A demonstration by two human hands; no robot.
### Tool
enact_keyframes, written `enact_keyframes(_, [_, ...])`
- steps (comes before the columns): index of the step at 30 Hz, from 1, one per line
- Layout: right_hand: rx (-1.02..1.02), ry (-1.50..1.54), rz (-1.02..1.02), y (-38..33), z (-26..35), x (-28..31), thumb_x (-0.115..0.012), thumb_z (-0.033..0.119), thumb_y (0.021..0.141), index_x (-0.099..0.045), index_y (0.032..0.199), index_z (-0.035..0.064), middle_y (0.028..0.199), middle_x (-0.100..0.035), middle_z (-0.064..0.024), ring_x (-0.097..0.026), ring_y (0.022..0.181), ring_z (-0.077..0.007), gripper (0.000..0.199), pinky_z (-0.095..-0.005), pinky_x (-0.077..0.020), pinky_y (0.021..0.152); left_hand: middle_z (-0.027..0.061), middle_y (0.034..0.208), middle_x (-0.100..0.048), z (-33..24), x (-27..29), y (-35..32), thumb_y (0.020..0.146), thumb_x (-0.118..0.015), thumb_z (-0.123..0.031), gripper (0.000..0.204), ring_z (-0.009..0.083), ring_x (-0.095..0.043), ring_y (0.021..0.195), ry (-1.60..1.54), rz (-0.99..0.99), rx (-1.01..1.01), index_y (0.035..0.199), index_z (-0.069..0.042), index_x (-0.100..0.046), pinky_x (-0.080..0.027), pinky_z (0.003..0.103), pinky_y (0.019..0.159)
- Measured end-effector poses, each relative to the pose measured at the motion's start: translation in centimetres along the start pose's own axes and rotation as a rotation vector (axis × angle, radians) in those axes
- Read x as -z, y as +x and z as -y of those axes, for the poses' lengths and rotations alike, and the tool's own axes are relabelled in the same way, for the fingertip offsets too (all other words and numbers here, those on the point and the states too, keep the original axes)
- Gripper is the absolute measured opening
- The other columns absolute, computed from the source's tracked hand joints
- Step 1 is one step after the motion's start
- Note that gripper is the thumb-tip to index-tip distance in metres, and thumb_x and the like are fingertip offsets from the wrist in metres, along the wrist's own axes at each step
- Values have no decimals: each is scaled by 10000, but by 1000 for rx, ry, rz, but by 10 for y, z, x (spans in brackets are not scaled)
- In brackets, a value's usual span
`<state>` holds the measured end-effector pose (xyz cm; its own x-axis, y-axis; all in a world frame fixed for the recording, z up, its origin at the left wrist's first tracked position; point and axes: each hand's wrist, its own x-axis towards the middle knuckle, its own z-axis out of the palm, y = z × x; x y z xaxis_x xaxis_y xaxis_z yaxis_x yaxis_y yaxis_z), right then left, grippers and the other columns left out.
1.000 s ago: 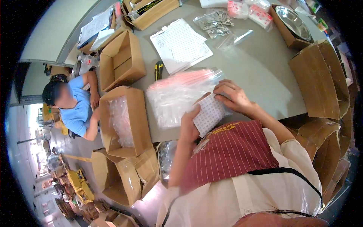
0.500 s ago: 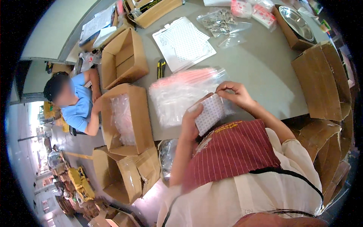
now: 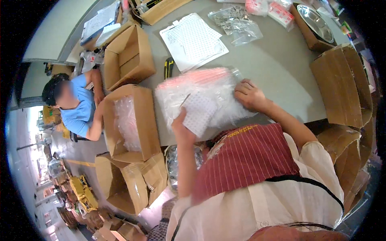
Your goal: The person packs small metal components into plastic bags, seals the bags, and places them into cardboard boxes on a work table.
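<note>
A white sheet of small round-printed labels (image 3: 200,111) is held in my left hand (image 3: 183,127), thumb on top, over the near part of a pile of clear plastic bags (image 3: 171,105). The bags have pinkish-red strips along their far side. At the pile's right edge rests my right hand (image 3: 250,95), its fingers curled down against the plastic. Whatever its fingertips pinch is hidden. Beyond the pile lie more label sheets (image 3: 197,38) on a white clipboard (image 3: 171,38), and a black and yellow utility knife (image 3: 168,68).
Open cardboard boxes stand at left, one holding clear bags (image 3: 128,122). A co-worker in a blue shirt (image 3: 85,100) sits beyond them. At the back are bags of metal parts (image 3: 237,24) and a metal bowl (image 3: 315,24). A tall carton (image 3: 339,86) borders the table's right.
My left hand has moved left with the label sheet, now over the bags. My right hand has come away from the sheet and down onto the pile's right edge.
</note>
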<state>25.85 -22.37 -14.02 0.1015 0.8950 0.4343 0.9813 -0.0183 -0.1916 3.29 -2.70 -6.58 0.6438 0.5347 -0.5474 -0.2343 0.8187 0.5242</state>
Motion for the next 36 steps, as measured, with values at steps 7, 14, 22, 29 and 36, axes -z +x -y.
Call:
enact_keyframes(7, [13, 228, 75, -39, -41, 42, -690, 139, 770, -669, 927, 107, 1185, -638, -68, -561, 1157, -299, 161, -464, -369, 1072, 257, 1353, -496, -16, 8, -15, 991, -475, -182, 457, 405, -516, 1226, -65, -32, -78, 1354, 88, -413, -444, 545, 1022])
enact_keyframes(14, [-745, 577, 40, -35, -89, 48, -688, 185, 788, -670, 910, 78, 1202, -628, -88, -536, 1178, -343, 164, -476, -387, 1029, 262, 1365, -484, -20, 9, -20, 993, -470, -176, 454, 409, -504, 1240, -81, -93, -127, 1347, 101, -410, -430, 556, 1041])
enact_keyframes(22, [-287, 192, 101, -4, -94, 12, -608, 175, 860, -582, 1016, 88, 1304, -534, -105, -437, 1246, -360, 181, -478, -359, 1030, 238, 1381, -478, -19, -6, -9, 1001, -459, -174, 457, 384, -497, 1250, -69, -63, -112, 1373, 84, -395, -433, 524, 1047])
enact_keyframes(29, [-920, 491, -394, 64, -214, 30, -640, 214, 846, -628, 992, 42, 914, -668, -144, -639, 807, -293, 226, -400, -491, 752, 247, 1377, -480, -26, -7, -6, 986, -440, -141, 431, 416, -496, 1244, -75, -77, -145, 1353, 81, -411, -417, 574, 1041])
enact_keyframes(36, [-1073, 4, -2, 101, -224, -4, -615, 162, 824, -668, 1002, 86, 1117, -638, -153, -596, 1023, -312, 200, -455, -466, 870, 252, 1333, -520, -30, -2, -10, 1001, -409, -174, 429, 384, -526, 1220, 65, -87, -201, 1321, 108, -448, -451, 523, 1025])
